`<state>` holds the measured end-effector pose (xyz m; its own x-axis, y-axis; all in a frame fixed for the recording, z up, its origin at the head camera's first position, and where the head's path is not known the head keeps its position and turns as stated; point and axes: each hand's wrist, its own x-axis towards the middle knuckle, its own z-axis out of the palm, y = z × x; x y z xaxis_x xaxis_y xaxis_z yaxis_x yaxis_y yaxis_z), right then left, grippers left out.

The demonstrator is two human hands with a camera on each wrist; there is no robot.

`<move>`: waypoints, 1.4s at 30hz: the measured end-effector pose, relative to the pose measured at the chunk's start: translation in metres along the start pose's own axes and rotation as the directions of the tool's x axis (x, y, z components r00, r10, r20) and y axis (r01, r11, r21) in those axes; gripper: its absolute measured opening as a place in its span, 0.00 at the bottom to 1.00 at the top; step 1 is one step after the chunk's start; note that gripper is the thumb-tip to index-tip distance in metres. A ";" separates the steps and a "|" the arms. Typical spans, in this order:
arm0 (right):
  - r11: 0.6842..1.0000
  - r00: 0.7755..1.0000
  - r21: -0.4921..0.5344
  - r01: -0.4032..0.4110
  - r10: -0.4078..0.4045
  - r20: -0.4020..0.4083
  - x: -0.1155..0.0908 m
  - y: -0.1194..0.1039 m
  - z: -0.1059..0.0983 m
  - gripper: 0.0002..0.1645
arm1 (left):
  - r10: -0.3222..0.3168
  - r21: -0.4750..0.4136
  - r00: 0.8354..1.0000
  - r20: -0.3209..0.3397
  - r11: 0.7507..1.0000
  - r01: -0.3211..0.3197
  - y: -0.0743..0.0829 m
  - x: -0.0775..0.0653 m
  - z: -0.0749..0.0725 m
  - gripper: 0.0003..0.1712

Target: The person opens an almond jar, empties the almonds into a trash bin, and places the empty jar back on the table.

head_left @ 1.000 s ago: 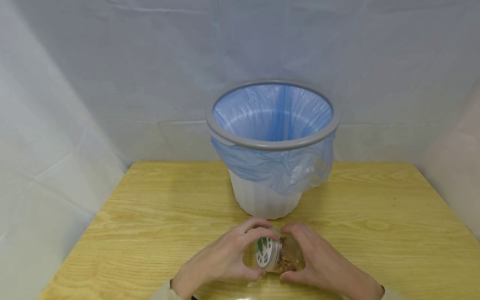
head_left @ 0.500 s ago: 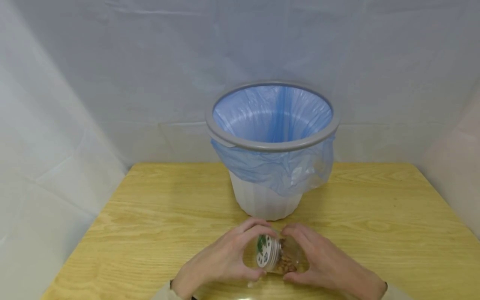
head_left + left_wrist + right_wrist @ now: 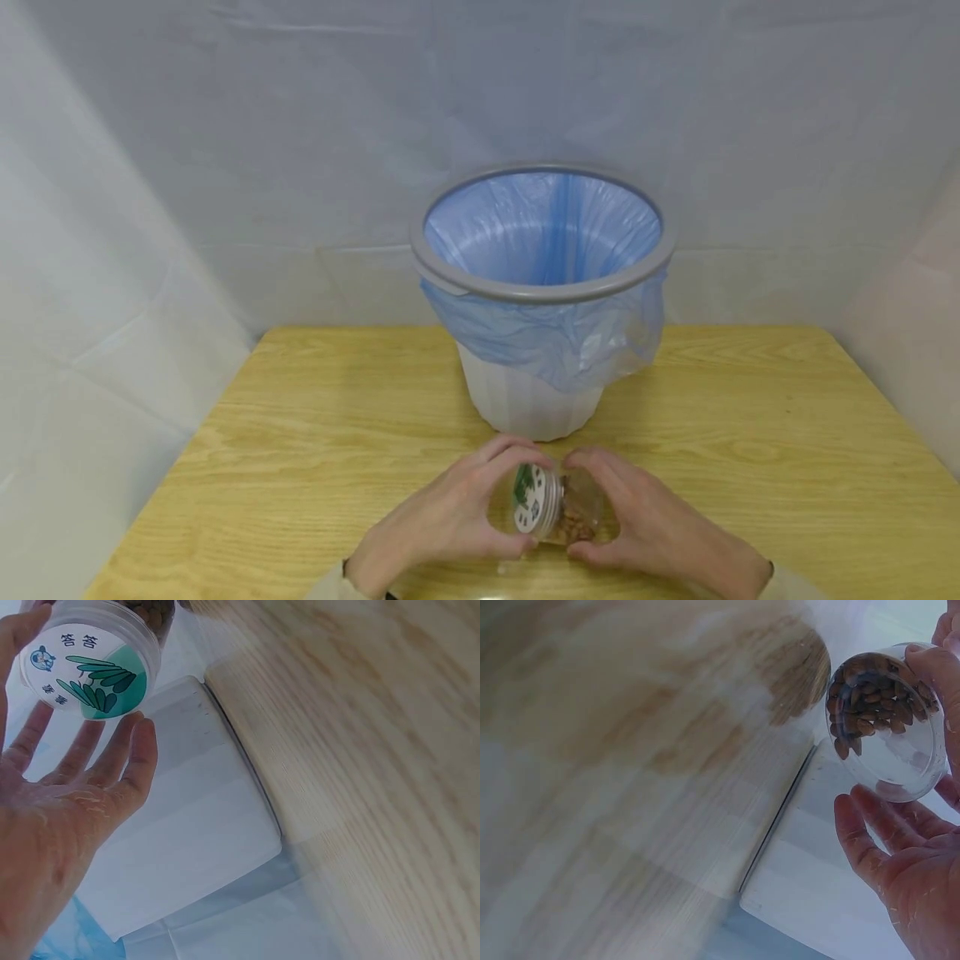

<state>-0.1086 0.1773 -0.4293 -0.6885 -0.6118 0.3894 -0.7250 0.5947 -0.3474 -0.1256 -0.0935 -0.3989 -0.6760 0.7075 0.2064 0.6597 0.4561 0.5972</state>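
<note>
A clear plastic jar (image 3: 577, 512) of brown almonds (image 3: 870, 701) is held tipped on its side at the middle front of the table. Its round lid (image 3: 94, 671), white and green with leaf drawings and printed characters, faces left. My left hand (image 3: 457, 504) grips this lid by its edge, thumb on the near side and fingers on the far side. Round the base end curls my right hand (image 3: 637, 517), thumb and fingers on opposite sides of the jar. Through the bottom, in the right wrist view, the almonds fill only part of the jar.
Just behind the hands stands a white bin (image 3: 528, 396) with a grey rim (image 3: 543, 293), lined with a blue plastic bag (image 3: 555, 333). The wooden table (image 3: 337, 400) extends to both sides. White sheeting (image 3: 315, 125) hangs behind and at the sides.
The lid's label has turned slightly. Both thumbs have shifted a little to the right, while the hands keep their hold on the lid and jar.
</note>
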 end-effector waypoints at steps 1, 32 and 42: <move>1.000 1.000 0.003 0.002 -0.002 0.001 0.000 0.000 0.000 0.47 | -0.017 -0.009 1.000 0.002 1.000 0.017 0.000 0.000 0.000 0.44; 0.997 0.996 0.006 0.073 -0.073 -0.044 0.004 0.000 0.000 0.49 | -0.288 -0.134 0.955 0.063 0.946 0.294 0.001 -0.001 0.000 0.39; 0.997 0.996 0.011 0.070 -0.069 -0.056 0.004 0.000 0.001 0.49 | -0.174 -0.025 0.984 0.036 0.984 0.175 0.001 -0.007 -0.001 0.49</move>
<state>-0.1108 0.1743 -0.4283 -0.6344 -0.6214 0.4599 -0.7717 0.5444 -0.3288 -0.1204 -0.0986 -0.3986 -0.7680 0.6364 0.0717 0.5232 0.5590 0.6432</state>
